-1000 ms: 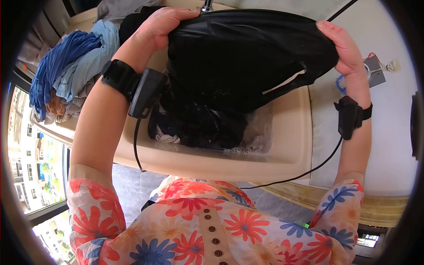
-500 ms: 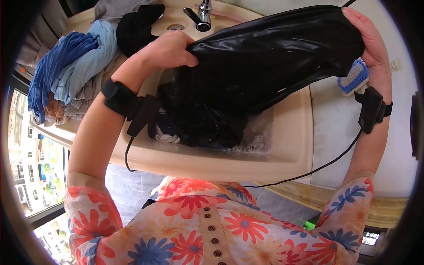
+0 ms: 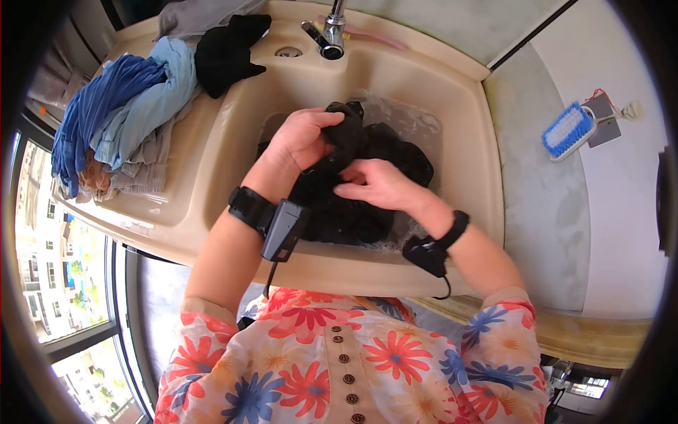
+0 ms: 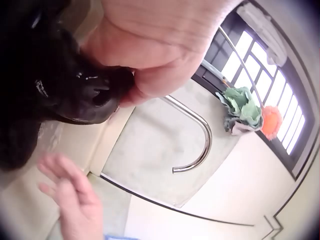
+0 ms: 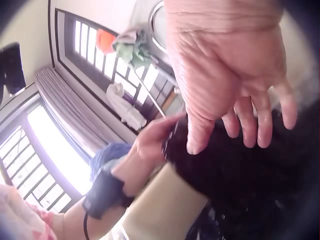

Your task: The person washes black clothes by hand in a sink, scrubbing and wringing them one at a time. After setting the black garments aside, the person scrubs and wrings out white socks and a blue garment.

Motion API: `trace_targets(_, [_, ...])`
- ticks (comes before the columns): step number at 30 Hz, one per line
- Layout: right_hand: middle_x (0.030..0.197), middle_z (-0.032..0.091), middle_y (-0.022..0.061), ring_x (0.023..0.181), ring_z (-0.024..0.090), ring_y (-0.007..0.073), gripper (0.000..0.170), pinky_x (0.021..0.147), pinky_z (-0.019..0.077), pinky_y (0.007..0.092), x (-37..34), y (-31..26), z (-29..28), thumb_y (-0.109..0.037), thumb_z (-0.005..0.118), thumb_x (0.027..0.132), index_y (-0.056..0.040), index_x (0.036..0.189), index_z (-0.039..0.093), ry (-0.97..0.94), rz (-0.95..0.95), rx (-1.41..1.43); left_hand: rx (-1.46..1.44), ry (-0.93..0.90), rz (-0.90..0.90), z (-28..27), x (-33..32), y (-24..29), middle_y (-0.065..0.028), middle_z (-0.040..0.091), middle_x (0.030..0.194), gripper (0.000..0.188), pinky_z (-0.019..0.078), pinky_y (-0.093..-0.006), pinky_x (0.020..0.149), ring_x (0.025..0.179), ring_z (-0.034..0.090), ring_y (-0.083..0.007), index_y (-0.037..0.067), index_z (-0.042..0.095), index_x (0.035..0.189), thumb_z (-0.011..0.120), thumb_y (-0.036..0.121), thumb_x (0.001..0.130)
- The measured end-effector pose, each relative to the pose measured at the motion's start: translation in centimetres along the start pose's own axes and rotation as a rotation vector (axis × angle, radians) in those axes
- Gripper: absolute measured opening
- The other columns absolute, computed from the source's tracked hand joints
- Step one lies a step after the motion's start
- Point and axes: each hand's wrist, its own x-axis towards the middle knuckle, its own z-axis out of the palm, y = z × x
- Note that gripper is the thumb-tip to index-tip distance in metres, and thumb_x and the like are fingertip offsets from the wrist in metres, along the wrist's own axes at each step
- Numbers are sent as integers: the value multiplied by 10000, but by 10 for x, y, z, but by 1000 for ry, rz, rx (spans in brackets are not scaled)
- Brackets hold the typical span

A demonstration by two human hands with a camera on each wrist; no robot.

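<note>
We saw the left hand [image 3: 304, 138] clamped on a bunched end of wet black cloth [image 3: 342, 212], its thumb and fingers closing round the folds. The rest of the cloth lay in a heap beneath that hand and spread to its right, inside the basin [image 3: 353, 272], where it sat in cloudy water [image 3: 424, 120] with suds along the edges. Just to the right of the left hand, and a little nearer the body, we found the right hand [image 3: 385, 184] with its fingers loose and apart, gripping nothing, over the heap; we could not tell whether its fingertips touched the fabric.

Beyond both hands we noticed the tap [image 3: 332, 39], its spout above the far wall of the basin. To the left of the left hand, on the ledge, we saw a twisted blue garment [image 3: 113, 92] beside a light blue one [image 3: 148, 113], both lying over greyish clothes [image 3: 148, 162], and a second black garment [image 3: 229, 53] farther off, near the tap. Well to the right of the right hand, a blue and white brush [image 3: 568, 131] lay on the pale surface. Just behind each hand we could see a strapped wrist camera, the left one [image 3: 282, 230] and the right one [image 3: 427, 253], and farther back the flowered sleeves [image 3: 498, 339].
</note>
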Motion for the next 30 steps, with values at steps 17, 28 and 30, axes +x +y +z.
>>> trace_targets(17, [1003, 609, 71, 888, 589, 168, 226, 783, 488, 326, -9, -11, -37, -194, 498, 903, -13, 1028, 551, 296, 69, 1123, 497, -232, 236, -14, -8, -1, -147, 537, 1132, 581, 385, -320, 944, 1095, 493, -229, 0, 420, 1260, 565, -23, 698])
trace_targets(28, [1005, 613, 83, 924, 586, 221, 298, 831, 467, 374, -38, -9, -55, -298, 459, 918, -37, 1024, 559, 387, 112, 1496, 1213, -179, 426, 5, -4, -50, -143, 611, 930, 352, 447, -347, 818, 917, 572, -282, 107, 620, 1012, 696, 210, 685])
trace_targets(30, [1006, 613, 83, 926, 585, 219, 300, 834, 464, 377, -41, -13, -55, -304, 460, 917, -40, 1017, 562, 387, 110, 1501, 1261, -189, 457, 5, -3, -50, -139, 621, 895, 295, 449, -342, 802, 897, 578, -280, 99, 630, 972, 682, 197, 698])
